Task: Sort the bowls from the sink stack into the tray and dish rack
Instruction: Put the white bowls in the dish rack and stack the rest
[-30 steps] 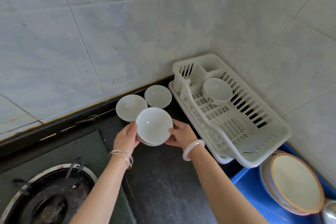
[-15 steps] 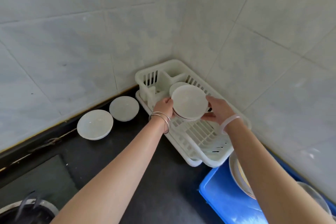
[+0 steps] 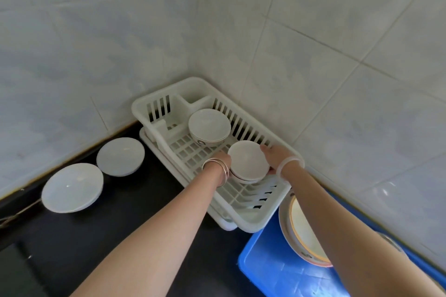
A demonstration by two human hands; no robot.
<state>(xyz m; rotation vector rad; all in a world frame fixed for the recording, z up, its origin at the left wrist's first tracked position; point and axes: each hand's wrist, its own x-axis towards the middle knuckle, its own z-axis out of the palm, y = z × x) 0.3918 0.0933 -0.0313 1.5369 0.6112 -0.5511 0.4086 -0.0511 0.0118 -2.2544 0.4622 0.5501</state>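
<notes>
Both hands hold a small stack of white bowls (image 3: 248,164) low inside the dish rack (image 3: 265,219), the left hand (image 3: 220,160) on its left side, the right hand (image 3: 272,158) on its right. Another bowl (image 3: 209,126) sits just beyond, farther back

One view only, a wide-angle camera worn on the person's head, looking forward and steeply down into a tiled wall corner. Close range: both forearms enter from the bottom edge and reach toward frame centre. White dish rack (image 3: 243,214) sits centre, dark counter (image 3: 72,248) fills lower left, blue tray (image 3: 277,270) lower right. Tile lines bow toward the edges. No second view to overlap.
</notes>
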